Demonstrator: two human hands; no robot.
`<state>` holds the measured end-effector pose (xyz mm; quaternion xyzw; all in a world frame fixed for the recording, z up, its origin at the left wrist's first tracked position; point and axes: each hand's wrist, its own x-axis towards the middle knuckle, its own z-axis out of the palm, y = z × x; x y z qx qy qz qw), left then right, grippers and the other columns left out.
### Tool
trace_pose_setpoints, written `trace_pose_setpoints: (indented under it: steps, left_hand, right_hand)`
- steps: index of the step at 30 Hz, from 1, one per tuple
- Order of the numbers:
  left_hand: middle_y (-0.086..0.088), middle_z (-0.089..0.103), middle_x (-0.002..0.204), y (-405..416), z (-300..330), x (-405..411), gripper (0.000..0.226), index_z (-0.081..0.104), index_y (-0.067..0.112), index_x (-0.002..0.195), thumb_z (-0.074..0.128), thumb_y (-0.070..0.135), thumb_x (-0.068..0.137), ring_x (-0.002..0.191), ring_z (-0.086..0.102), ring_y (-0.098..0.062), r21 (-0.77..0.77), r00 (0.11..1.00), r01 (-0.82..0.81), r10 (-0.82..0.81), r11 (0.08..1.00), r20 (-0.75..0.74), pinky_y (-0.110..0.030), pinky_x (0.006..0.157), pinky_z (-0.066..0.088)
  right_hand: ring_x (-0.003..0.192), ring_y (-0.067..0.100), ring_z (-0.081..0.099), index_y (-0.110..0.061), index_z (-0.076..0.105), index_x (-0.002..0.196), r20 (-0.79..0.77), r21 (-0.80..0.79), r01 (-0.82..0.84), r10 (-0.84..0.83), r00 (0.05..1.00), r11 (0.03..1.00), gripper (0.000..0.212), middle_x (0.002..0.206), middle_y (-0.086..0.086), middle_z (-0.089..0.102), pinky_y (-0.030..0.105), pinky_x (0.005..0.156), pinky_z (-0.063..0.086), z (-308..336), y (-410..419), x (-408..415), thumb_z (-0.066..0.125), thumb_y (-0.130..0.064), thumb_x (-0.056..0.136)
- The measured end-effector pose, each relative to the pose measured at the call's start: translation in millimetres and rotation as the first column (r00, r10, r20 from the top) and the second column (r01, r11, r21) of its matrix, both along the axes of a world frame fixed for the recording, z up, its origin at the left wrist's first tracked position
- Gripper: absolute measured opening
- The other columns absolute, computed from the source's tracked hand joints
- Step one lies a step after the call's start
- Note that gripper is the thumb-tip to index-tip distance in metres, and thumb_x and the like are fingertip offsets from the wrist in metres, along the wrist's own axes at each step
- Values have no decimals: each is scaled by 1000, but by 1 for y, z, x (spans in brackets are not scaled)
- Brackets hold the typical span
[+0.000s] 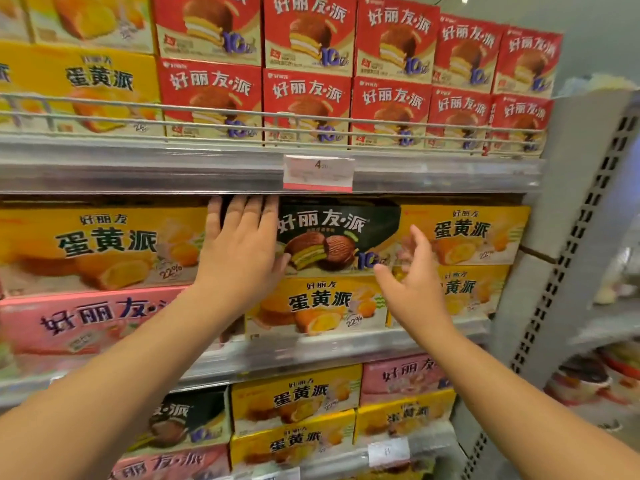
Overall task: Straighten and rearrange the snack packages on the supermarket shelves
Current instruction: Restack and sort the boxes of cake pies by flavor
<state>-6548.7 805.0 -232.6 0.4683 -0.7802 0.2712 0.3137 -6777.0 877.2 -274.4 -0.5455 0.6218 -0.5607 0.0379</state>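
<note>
A dark green pie box stands on the middle shelf on top of a yellow egg-yolk pie box. My left hand lies flat against the green box's left end, fingers spread and pointing up to the shelf above. My right hand hovers just in front of the box's right end, fingers apart, holding nothing. Yellow boxes stand stacked to the right of the green one. A long yellow box lies to the left, over a pink box.
Red pie boxes fill the top shelf behind a wire rail, with a price tag below. The bottom shelf holds more yellow, pink and green boxes. A grey perforated upright bounds the shelves on the right.
</note>
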Motion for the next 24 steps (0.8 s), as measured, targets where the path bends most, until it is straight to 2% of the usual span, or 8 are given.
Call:
trace_pose_setpoints:
  steps: [3, 7, 10, 12, 14, 16, 19, 24]
  left_hand:
    - [-14, 47, 141, -2, 0, -4, 78, 41, 8, 141, 72, 45, 80, 135, 34, -35, -3, 999, -33, 33, 999, -20, -55, 114, 9]
    - [-15, 53, 123, 0, -1, -5, 70, 49, 7, 126, 84, 33, 71, 124, 42, -39, -41, 990, 27, -32, 999, -136, -53, 112, 15]
    - [-14, 57, 125, 7, -5, -3, 68, 50, 9, 118, 88, 28, 65, 129, 42, -36, -75, 976, 69, -83, 995, -202, -47, 115, 7]
    - [-14, 58, 131, 15, -8, 0, 67, 46, 15, 114, 90, 23, 63, 134, 42, -33, -75, 962, 111, -126, 991, -244, -51, 116, 12]
    - [-15, 58, 134, 22, -11, 5, 68, 43, 17, 115, 89, 17, 64, 135, 43, -34, -93, 948, 151, -171, 984, -269, -59, 115, 19]
    - [-14, 60, 132, 31, -15, 10, 69, 48, 12, 121, 88, 15, 65, 134, 45, -34, -155, 946, 138, -177, 978, -272, -58, 113, 19]
    - [-9, 61, 131, 51, -26, 18, 59, 57, 6, 121, 84, 22, 71, 132, 45, -31, -215, 939, 132, -192, 968, -286, -52, 111, 20]
    - [1, 48, 140, 84, -61, 53, 60, 45, 18, 134, 69, 44, 85, 138, 32, -24, -59, 874, 154, -164, 986, -457, -47, 113, 28]
  right_hand:
    - [131, 13, 40, -22, 19, 154, -27, 42, -2, 3, 1000, 999, 77, 151, -4, 34, 35, 102, 42, -5, -7, -5, 62, -36, 91]
    - [110, 3, 48, -24, 37, 143, 40, -2, -52, 52, 998, 999, 67, 129, -11, 47, 21, 84, 38, -6, -14, -15, 67, -40, 86]
    - [98, -15, 48, -30, 41, 125, 111, -75, -101, 109, 988, 992, 57, 111, -23, 50, 9, 73, 36, -5, -17, -22, 74, -40, 79]
    - [92, -15, 50, -32, 41, 117, 128, -99, -131, 144, 981, 986, 59, 105, -23, 51, 9, 64, 41, -4, -17, -25, 78, -43, 73]
    - [92, -13, 53, -34, 41, 114, 139, -127, -180, 197, 970, 975, 64, 105, -20, 54, 6, 65, 45, -5, -15, -27, 83, -43, 67]
    - [97, -15, 51, -38, 43, 115, 130, -194, -219, 246, 961, 956, 68, 109, -22, 55, 2, 71, 43, -4, -10, -28, 87, -41, 63]
    - [110, 0, 57, -53, 44, 117, 138, -290, -325, 375, 917, 900, 66, 117, -16, 59, 17, 85, 49, -4, 8, -25, 84, -46, 65]
    - [96, 11, 70, -47, 54, 111, 309, -283, -457, 532, 788, 843, 56, 115, -2, 65, 23, 66, 57, -18, 32, 8, 80, -56, 63]
